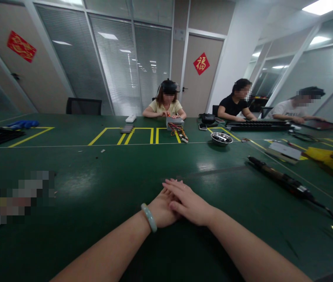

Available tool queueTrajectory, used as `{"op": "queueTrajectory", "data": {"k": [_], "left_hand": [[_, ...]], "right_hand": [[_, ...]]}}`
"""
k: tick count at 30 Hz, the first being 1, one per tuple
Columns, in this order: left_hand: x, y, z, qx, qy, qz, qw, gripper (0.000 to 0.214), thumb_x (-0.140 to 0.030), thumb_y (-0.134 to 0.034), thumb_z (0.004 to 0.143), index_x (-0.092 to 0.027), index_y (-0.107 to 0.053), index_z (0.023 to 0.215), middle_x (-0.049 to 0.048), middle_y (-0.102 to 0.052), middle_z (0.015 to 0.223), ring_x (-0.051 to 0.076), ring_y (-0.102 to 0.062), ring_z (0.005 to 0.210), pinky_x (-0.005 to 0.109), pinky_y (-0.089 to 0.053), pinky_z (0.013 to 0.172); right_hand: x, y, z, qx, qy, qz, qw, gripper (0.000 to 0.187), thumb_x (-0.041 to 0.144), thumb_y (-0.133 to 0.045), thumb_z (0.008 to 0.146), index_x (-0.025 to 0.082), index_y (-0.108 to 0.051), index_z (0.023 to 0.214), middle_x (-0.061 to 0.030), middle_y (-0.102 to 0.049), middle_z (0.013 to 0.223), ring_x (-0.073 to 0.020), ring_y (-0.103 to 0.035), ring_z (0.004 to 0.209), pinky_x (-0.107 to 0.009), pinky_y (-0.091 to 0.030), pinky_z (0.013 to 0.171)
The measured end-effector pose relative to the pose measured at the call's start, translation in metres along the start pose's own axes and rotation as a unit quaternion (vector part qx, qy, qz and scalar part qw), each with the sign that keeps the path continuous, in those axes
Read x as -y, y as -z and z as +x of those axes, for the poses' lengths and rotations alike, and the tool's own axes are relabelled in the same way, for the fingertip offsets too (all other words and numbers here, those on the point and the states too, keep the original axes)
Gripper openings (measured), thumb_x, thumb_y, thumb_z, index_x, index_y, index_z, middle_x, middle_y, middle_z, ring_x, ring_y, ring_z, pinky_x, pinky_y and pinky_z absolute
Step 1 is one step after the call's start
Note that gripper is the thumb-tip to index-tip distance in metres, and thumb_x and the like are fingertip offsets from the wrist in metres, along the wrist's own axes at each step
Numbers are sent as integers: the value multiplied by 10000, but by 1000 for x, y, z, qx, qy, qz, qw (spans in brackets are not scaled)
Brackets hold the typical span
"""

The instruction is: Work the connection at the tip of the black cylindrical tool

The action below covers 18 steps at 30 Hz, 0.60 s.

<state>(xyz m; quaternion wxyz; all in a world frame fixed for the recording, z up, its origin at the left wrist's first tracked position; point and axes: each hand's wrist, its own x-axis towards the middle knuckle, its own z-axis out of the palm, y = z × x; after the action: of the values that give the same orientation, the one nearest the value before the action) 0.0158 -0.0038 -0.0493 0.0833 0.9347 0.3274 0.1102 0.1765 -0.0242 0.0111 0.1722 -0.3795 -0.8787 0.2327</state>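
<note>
My left hand [163, 211] lies palm up on the green table [119, 188], with a pale green bangle [149, 217] round its wrist. Across its palm and fingers rests my right hand [194, 205], palm down with its fingers stretched out. The two hands touch each other, and no object shows in either. Part of the left hand's fingers is hidden beneath the right. Off to the right, apart from my hands, lies a black electric screwdriver [281, 178] with its cable trailing toward the right edge.
A metal bowl [221, 139] of small dark parts stands ahead, right of centre. Across the table a person handles a grey box [174, 123] with coloured wires. Two other people sit farther right. A white box [284, 152] and a yellow item [331, 159] lie at right.
</note>
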Motion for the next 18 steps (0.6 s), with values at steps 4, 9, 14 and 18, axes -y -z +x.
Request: {"op": "queueTrajectory", "data": {"k": [4,9,14,18], "left_hand": [[-6,21,-2,29,21,-36,999,724,-622,-302,897,-234,-129,1483,59,-74,1551,283,-51,1416,469,-113,1139],[-5,26,-1,59,25,-53,997,717,-653,-250,898,-258,-120,1481,33,-38,1552,263,-36,1418,453,-105,1141],[-6,26,-1,66,27,-58,996,716,-655,-247,899,-260,-114,1481,36,-25,1550,260,-30,1418,453,-106,1137],[-4,25,-2,62,25,-61,996,710,-650,-259,902,-270,-102,1480,35,-20,1550,261,-26,1418,458,-113,1133]], "right_hand": [[-45,28,-6,-151,-147,-93,973,598,518,-391,919,274,-269,1451,-27,-235,1519,-197,-164,1399,-409,-157,1139],[-120,81,-58,-303,-377,-155,861,766,592,-381,869,86,-280,1435,-206,-192,1500,-361,-167,1374,-534,-175,1087],[-190,115,-158,-381,-586,-239,673,840,640,-427,801,115,-264,1437,-227,-126,1500,-404,-125,1368,-535,-205,1062],[-230,125,-229,-402,-648,-255,595,947,719,-411,750,120,-204,1454,-236,-117,1493,-403,-72,1375,-525,-130,1076]]}}
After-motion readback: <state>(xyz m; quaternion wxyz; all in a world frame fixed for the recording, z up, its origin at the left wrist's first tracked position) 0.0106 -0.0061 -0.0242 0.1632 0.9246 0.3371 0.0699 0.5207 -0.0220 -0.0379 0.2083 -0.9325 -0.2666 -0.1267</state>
